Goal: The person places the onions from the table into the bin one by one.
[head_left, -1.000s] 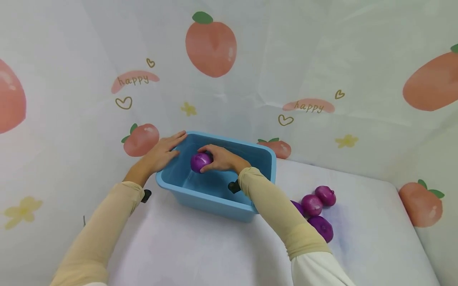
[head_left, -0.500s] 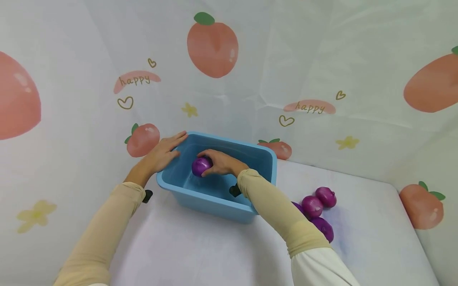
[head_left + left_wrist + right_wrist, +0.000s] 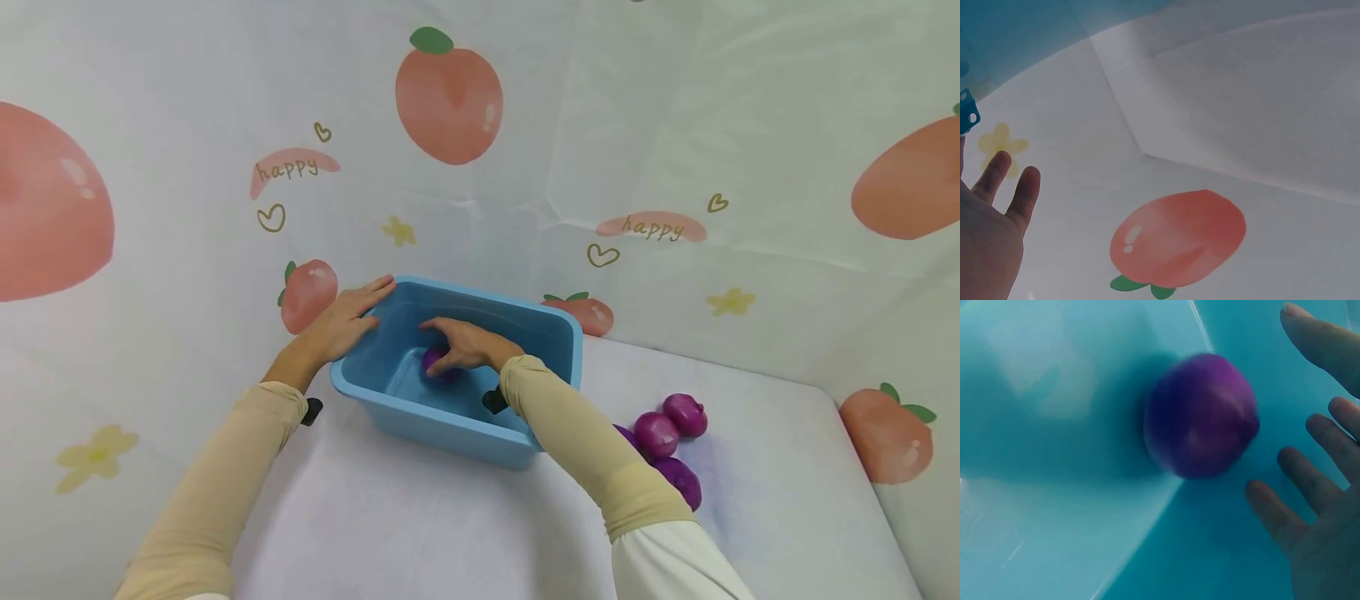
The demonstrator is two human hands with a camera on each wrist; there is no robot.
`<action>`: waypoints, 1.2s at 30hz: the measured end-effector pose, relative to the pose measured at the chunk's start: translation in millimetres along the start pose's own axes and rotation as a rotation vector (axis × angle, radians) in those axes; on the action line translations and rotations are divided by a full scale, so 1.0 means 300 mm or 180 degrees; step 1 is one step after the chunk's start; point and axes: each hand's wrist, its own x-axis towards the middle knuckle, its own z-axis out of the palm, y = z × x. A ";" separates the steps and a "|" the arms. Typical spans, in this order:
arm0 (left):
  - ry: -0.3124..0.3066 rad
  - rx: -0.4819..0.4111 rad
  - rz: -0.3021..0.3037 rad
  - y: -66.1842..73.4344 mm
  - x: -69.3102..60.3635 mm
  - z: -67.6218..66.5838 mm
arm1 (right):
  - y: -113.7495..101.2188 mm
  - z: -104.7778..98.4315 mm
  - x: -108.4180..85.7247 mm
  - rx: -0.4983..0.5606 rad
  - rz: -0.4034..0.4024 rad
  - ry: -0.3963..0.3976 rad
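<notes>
Inside the blue plastic tub (image 3: 450, 423), a purple onion (image 3: 1202, 419) lies at the bottom, slightly blurred in the right wrist view. Just above it, the right hand (image 3: 467, 343) spreads its fingers and thumb, and a gap separates them from the onion. In the head view that hand partly covers the onion (image 3: 432, 358). The left hand (image 3: 341, 323) rests on the tub's left rim with its fingers extended. Only part of the left hand (image 3: 991, 231) shows in the left wrist view, fingers apart.
To the right of the tub, several purple onions (image 3: 657, 434) sit clustered on the white-covered table (image 3: 780, 475), some hidden behind the right sleeve (image 3: 592, 458). A white cloth backdrop (image 3: 517, 150) with printed fruit stands close behind the tub.
The right hand has lowered the onion in the tub and let go of it. Its fingers have opened away while the onion dropped to the bottom. The left hand stays on the rim.
</notes>
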 end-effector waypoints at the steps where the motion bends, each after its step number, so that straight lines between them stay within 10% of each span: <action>1: 0.0003 0.0000 0.0001 0.001 0.000 -0.001 | -0.001 -0.001 -0.001 0.0002 0.0001 -0.0005; 13: -0.0025 0.0050 -0.0021 0.011 0.018 0.001 | -0.009 -0.057 -0.050 0.0329 0.0196 0.0116; 22: -0.0047 0.0053 0.0062 0.007 0.001 -0.004 | -0.053 -0.124 -0.112 0.0782 -0.0150 0.0222; 36: -0.0068 0.0066 -0.0040 -0.002 -0.001 0.004 | 0.001 -0.256 -0.370 0.0995 -0.0450 0.0987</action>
